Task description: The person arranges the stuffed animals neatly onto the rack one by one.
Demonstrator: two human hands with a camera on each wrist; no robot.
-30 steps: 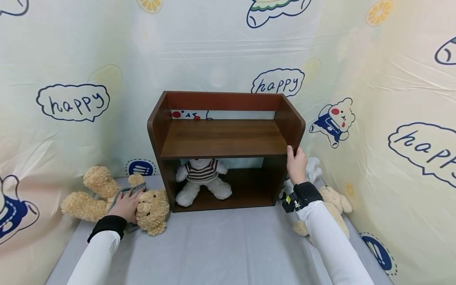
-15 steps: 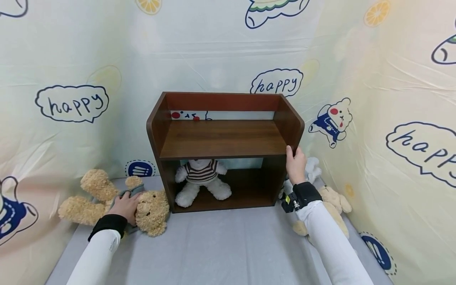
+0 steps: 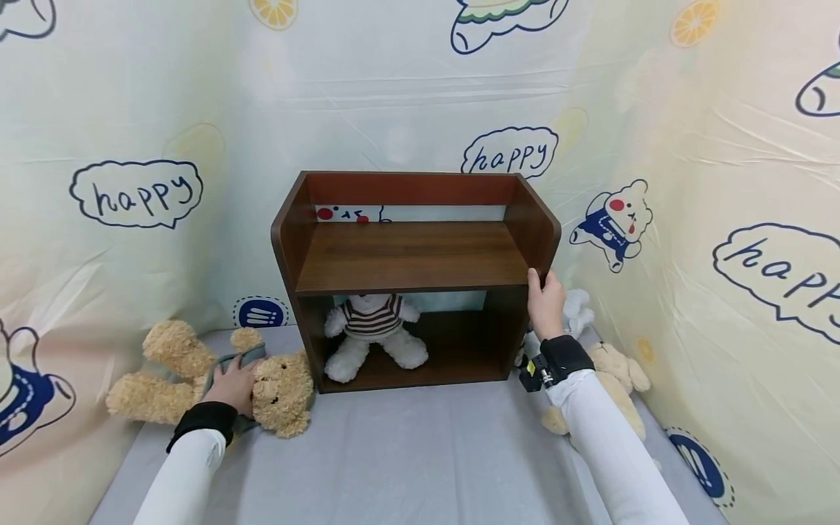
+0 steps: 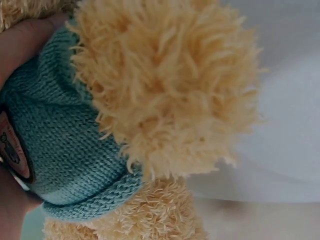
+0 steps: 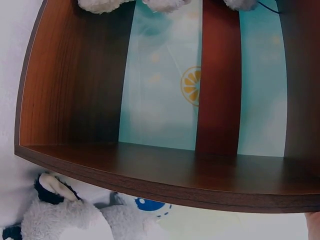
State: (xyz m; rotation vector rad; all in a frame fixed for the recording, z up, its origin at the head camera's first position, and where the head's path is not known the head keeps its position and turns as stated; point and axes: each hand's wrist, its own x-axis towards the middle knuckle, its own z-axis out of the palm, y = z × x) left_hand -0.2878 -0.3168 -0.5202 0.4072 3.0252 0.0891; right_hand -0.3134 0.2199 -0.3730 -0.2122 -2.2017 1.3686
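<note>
Someone's left hand (image 3: 231,386) grips a tan teddy bear (image 3: 284,397) round its knitted sweater (image 4: 75,140), while the right hand (image 3: 546,305) grasps the right side panel of a brown shelf unit (image 3: 407,255). Grey cloth (image 3: 394,452) covers the surface before me; the teddy lies on it, head just beside the unit's left side. A white bear (image 3: 370,328) in stripes sits in the lower compartment. Pale fabric (image 3: 367,95) printed "happy" hangs beyond. Only the left wrist view shows the sweater's badge (image 4: 15,150); the right wrist view shows more of a grey plush toy (image 5: 65,220), largely hidden by the arm in the head view.
</note>
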